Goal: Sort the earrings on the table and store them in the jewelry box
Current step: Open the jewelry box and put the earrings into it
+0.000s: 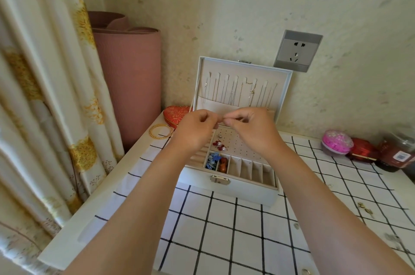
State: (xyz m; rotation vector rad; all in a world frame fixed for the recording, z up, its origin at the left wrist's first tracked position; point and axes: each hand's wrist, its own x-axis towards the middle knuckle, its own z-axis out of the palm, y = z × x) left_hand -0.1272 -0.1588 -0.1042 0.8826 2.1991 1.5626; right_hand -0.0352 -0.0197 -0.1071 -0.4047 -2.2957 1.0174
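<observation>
The white jewelry box (235,191) sits open on a checked tablecloth (224,229), long side running left to right, clasp toward the person, lid upright. Red-and-pearl earrings (219,144) lie on its perforated panel (243,143). Above the box, the left hand (195,130) and right hand (253,130) meet, fingers curled, both pinching a tiny item (222,120) too small to identify.
</observation>
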